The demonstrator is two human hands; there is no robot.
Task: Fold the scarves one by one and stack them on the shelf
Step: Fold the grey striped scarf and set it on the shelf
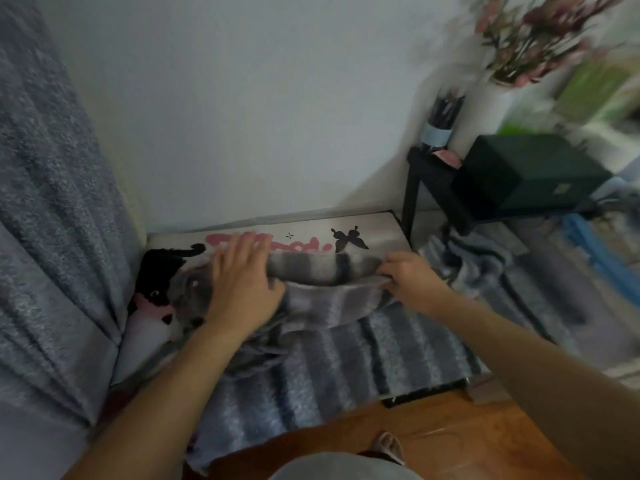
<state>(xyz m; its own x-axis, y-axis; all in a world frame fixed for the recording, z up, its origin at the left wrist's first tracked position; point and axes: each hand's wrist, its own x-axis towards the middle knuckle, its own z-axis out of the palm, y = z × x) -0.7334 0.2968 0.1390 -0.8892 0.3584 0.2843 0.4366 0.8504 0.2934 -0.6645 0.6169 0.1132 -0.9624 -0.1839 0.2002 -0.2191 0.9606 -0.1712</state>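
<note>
- Low against the white wall, a white tabletop (377, 225) printed with pink lettering, a black butterfly (348, 240) and a black cat figure (160, 268) carries a grey-and-blue striped scarf (322, 268).
- Scarf's far part is folded into a thick band across the tabletop; the rest spreads toward the camera and hangs over the near edge to the wooden floor (398, 434).
- Left hand (242, 275) lies on the left end of the folded band, fingers fairly straight and spread, pressing the cloth flat; its grip is apart, not closed round anything.
- Right hand (408, 275) is at the right end of the band, fingers curled, its grip seemingly pinched on the scarf's edge, though motion blur makes this uncertain.
- More striped cloth (485, 268) lies heaped just right of the tabletop.
- Beyond it a black side table (420, 174) holds a dark green box (526, 171), a white vase of pink flowers (491, 98) and a cup of pencils (440, 116).
- Blue-grey fabric (52, 202) fills the left side.
</note>
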